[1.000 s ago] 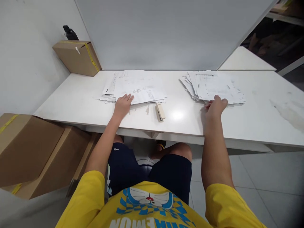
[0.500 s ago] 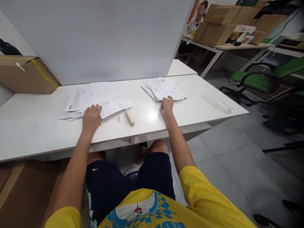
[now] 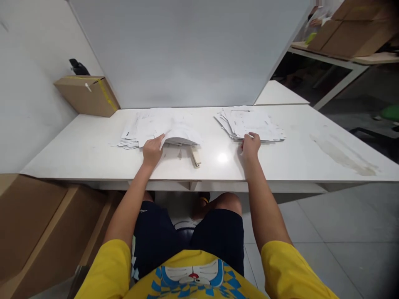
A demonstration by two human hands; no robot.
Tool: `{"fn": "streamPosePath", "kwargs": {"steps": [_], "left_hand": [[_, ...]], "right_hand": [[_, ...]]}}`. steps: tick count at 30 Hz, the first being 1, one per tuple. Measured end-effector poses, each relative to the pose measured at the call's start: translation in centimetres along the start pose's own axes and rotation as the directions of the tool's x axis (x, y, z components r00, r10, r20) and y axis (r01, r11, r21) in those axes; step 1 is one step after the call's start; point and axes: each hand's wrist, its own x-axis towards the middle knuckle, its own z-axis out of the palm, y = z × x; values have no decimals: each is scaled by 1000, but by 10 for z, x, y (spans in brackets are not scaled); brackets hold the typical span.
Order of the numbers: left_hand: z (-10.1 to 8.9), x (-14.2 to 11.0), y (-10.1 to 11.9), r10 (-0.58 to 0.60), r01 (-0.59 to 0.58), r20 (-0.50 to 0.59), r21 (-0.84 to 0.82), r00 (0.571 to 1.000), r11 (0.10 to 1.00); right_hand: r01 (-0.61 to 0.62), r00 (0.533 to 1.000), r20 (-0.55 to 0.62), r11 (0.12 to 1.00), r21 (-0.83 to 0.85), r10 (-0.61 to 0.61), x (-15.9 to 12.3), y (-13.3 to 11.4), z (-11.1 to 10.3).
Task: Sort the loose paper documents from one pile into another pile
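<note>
My left hand (image 3: 152,150) pinches the near edge of a sheet of paper (image 3: 182,132) on top of the left paper stack (image 3: 132,132). That sheet bows upward beside my fingers, its right part arched above the papers below. At the near edge of the right paper stack (image 3: 257,124), my right hand (image 3: 251,145) has its fingers curled round the paper edges; how many sheets it grips is hidden. Between the hands, a cream stapler (image 3: 196,158) lies on the white table (image 3: 224,170), its far end close to the left stack.
A cardboard box (image 3: 87,97) with yellow tape stands at the back left. A grey panel (image 3: 193,54) rises behind the table. Larger cartons (image 3: 34,224) sit below at left. Beyond the panel, a person (image 3: 318,20) is partly visible near stacked boxes (image 3: 358,33).
My left hand has gone from lying flat on the top sheet to pinching its edge, and the sheet now arches up. My right hand stays at its stack. The view swung right, then back.
</note>
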Motion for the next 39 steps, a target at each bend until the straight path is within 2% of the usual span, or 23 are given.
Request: {"fn": "streamPosePath", "kwargs": {"steps": [2, 3, 6, 8, 10, 12, 13, 15, 17, 19, 21, 25, 27, 29, 32, 35, 39], "left_hand": [[-1, -5, 2, -71, 71, -90, -1, 993, 997], [-1, -6, 3, -90, 89, -120, -13, 989, 996], [2, -5, 12, -145, 125, -194, -111, 970, 986], [5, -1, 22, -212, 162, -225, -224, 951, 961], [10, 5, 35, -233, 154, -212, -331, 949, 931], [13, 12, 48, -174, 91, -178, -400, 968, 912], [14, 15, 55, -137, 56, -165, -420, 977, 906], [13, 20, 66, -91, 12, -158, -442, 983, 897], [9, 24, 76, -70, -15, -172, -446, 983, 895], [4, 26, 85, -27, -63, -200, -429, 979, 901], [0, 25, 90, 35, -126, -233, -390, 972, 912], [0, 18, 96, 95, -210, -332, -331, 939, 920], [1, 13, 97, 77, -199, -361, -314, 929, 929], [0, 9, 98, 13, -134, -382, -293, 924, 947], [-2, 9, 98, -82, -47, -426, -282, 901, 958], [-4, 17, 100, -91, -57, -447, -307, 890, 950], [-6, 31, 105, -75, -65, -449, -288, 891, 955]], "right_hand": [[3, 1000, 12, 1000, 15, -3, -10, -5, 4], [1, 998, 58, 1000, 25, -3, -16, -8, 7], [-25, 957, 291, 999, 37, 13, -34, -18, 25], [-69, 890, 455, 994, 83, 24, -44, -24, 40], [-156, 789, 614, 972, 177, 15, -53, -30, 54], [-275, 688, 725, 926, 261, 0, -58, -35, 65], [-321, 666, 746, 906, 275, 10, -60, -37, 70], [-366, 671, 739, 893, 262, 59, -62, -40, 79], [-357, 691, 717, 906, 226, 93, -61, -42, 86], [-341, 683, 725, 917, 207, 90, -59, -42, 89], [-354, 678, 730, 908, 224, 84, -57, -41, 88], [-434, 704, 701, 850, 300, 112, -59, -35, 79], [-458, 717, 681, 837, 300, 148, -65, -33, 74], [-458, 721, 673, 843, 284, 165, -73, -31, 70], [-460, 684, 715, 845, 272, 142, -86, -30, 69], [-429, 661, 742, 867, 252, 112, -97, -31, 70], [-294, 734, 673, 935, 200, 87, -107, -31, 68]]}}
